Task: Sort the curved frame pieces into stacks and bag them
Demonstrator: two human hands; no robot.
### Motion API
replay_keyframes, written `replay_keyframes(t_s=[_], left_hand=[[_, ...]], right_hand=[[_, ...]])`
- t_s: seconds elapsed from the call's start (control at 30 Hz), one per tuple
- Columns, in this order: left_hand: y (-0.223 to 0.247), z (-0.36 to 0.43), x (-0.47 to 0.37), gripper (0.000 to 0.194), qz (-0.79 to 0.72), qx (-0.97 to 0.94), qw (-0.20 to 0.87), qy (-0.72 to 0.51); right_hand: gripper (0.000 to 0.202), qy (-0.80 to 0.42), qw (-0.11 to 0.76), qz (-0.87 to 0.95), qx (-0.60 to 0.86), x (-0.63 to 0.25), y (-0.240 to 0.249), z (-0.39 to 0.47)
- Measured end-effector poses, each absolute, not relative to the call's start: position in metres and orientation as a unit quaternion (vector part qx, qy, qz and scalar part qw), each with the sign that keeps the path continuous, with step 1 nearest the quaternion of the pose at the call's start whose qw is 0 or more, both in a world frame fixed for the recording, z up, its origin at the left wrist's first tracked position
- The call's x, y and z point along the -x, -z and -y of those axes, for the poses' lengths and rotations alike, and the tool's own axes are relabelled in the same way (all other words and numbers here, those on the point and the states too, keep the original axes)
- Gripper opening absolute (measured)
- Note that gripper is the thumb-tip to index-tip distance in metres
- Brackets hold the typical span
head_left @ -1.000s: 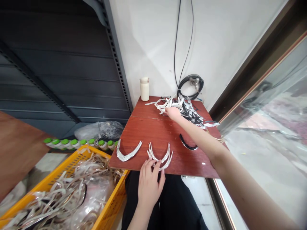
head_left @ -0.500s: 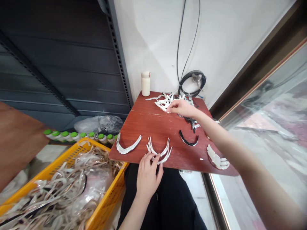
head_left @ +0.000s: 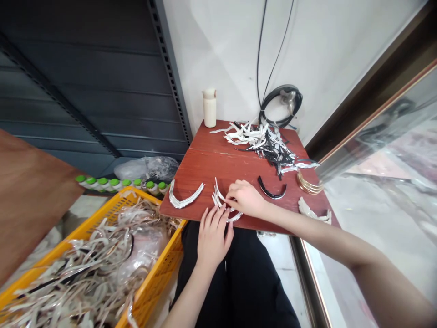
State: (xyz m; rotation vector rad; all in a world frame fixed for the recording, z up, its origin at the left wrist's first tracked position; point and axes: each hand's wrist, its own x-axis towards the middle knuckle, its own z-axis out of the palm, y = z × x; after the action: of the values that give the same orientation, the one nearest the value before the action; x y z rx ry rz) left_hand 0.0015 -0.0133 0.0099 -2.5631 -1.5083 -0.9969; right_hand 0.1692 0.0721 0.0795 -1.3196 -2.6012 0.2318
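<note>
My left hand (head_left: 214, 237) lies at the table's front edge, fingers outstretched and touching the near side of a bunch of white curved strips (head_left: 235, 217). Just above it, my right hand (head_left: 248, 198) is closed, its fingertips pinched on a white curved strip (head_left: 218, 190) in that bunch and partly covering it. A neat stack of white curved strips (head_left: 186, 200) rests to the left. On the right are a black curved strip stack (head_left: 272, 193), gold curved strips (head_left: 310, 185) and another white stack (head_left: 312, 212), partly behind my right forearm.
A tangled pile of white and black strips (head_left: 252, 136) covers the back of the red-brown table (head_left: 201, 157). Behind stand a cream bottle (head_left: 210, 109) and a coiled black cable (head_left: 264, 114). A yellow crate (head_left: 165, 253) full of strips sits left, near green-capped bottles (head_left: 114, 183).
My right hand has come from the pile at the back toward me, to the white strips beside my left hand. My left hand stays at the bunch. The view has shifted slightly.
</note>
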Motion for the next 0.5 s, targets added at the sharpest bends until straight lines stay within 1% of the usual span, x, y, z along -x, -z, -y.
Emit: replay_keyframes(t_s=[0.27, 0.37, 0.43, 0.5], left_hand=[[-0.009, 0.012, -0.001, 0.039, 0.475, 0.821, 0.012, 0.316], [-0.009, 0.012, -0.001, 0.04, 0.476, 0.82, 0.013, 0.318], [-0.009, 0.012, -0.001, 0.04, 0.476, 0.819, 0.013, 0.319], [-0.009, 0.011, -0.001, 0.04, 0.476, 0.819, 0.013, 0.322]], right_hand=[[0.018, -0.084, 0.074, 0.892, 0.437, -0.172, -0.087, -0.063], [0.028, -0.085, 0.087, 0.882, 0.456, -0.18, -0.089, -0.085], [0.034, -0.061, 0.106, 0.859, 0.497, -0.19, -0.091, -0.112], [0.03, 0.008, 0.136, 0.819, 0.558, -0.202, -0.094, -0.145]])
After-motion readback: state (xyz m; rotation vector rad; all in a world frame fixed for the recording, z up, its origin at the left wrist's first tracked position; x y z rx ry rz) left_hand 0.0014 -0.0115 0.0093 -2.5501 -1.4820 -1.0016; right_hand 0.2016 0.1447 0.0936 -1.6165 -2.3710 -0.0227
